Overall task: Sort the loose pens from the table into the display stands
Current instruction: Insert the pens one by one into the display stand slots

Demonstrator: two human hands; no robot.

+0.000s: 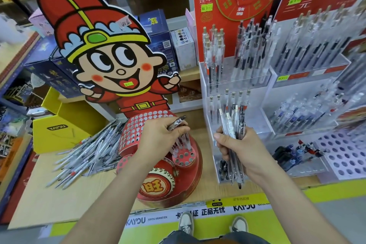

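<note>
Now the fingers [181,128] of my left hand [160,136] are curled round a dark pen [176,122], perhaps more than one; I cannot tell through the blur. Its long axis lies slanted, close to level, with one end rising up and away to the right of my knuckles. Directly beneath those fingers sits the round red holder [184,158], its holes opening upward and a few clear pens [183,140] standing in the far ones. So I judge the pen must tip upright before it drops in. My right hand [237,144] grips a bundle of pens [233,125] upright, just in front of the clear stand [257,121]. The pile of loose pens [89,148] lies on the tabletop [69,194], well left of my left fingers, so that hand is nearer.
</note>
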